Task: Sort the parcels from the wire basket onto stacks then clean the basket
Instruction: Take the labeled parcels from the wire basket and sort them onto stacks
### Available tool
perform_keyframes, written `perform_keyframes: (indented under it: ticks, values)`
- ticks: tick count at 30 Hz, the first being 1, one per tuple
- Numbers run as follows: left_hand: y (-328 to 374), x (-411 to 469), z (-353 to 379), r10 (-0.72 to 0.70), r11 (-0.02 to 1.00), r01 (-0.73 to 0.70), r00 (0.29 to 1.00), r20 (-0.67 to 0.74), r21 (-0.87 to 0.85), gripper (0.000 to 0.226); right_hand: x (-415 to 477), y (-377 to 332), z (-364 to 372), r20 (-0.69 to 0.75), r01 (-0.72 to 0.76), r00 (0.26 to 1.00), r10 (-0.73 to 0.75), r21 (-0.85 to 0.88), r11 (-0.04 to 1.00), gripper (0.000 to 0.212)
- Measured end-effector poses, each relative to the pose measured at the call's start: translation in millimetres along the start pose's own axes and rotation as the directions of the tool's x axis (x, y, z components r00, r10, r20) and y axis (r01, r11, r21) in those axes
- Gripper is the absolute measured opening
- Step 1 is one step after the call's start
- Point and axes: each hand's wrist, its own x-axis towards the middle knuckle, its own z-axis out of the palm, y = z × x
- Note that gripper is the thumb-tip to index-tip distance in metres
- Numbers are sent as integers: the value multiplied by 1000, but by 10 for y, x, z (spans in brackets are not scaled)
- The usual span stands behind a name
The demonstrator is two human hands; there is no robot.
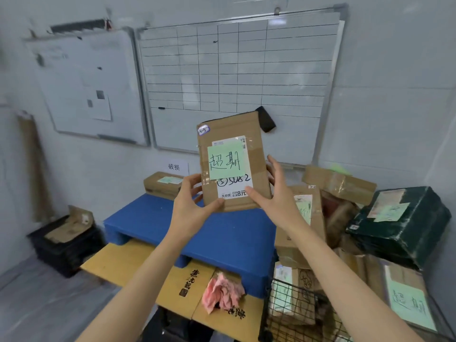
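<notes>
1. The person is holding a flat brown cardboard parcel [256, 169] upright in front of the gridded whiteboard [237, 77], raised above the blue plastic pallet [222, 233].
2. The left hand [190, 203] is gripping the parcel's lower left corner, with the thumb lying on the front face and the fingers wrapping round behind the edge.
3. The right hand [274, 193] is clasping the lower right edge; its thumb is pressing on the white shipping label and its fingers are reaching up along and behind the side, fairly spread.
4. A green handwritten note [225, 160] is sticking to the parcel's front, facing the camera.
5. The wire basket [291, 307] is sitting at lower right, just beside the pallet, with more parcels lying inside it.
6. Another parcel [162, 185] is resting at the pallet's far left corner, and a dark green parcel [399, 223] is lying on the heap at right.
7. A pink cloth [222, 292] is lying crumpled on the cardboard sheet [138, 262], against the pallet's near edge.
</notes>
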Motion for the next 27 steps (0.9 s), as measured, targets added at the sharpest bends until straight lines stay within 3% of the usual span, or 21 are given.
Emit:
perform_keyframes:
  ticks: [6,17,27]
  values:
    - [-353,346,-593,14,1000,-14,1000,12,-2,66,362,9,724,18,-48,999,46,60,997,77]
    - [-1283,1196,-1448,-11,1000,13,977,214,-10,69,875,162,1879,-8,-166,986,168,114,980,72]
    - [-1991,1521,-1229,-62,998,69,945,321,-10,75,1041,597,2086,-93,-316,947,308,-87,945,76]
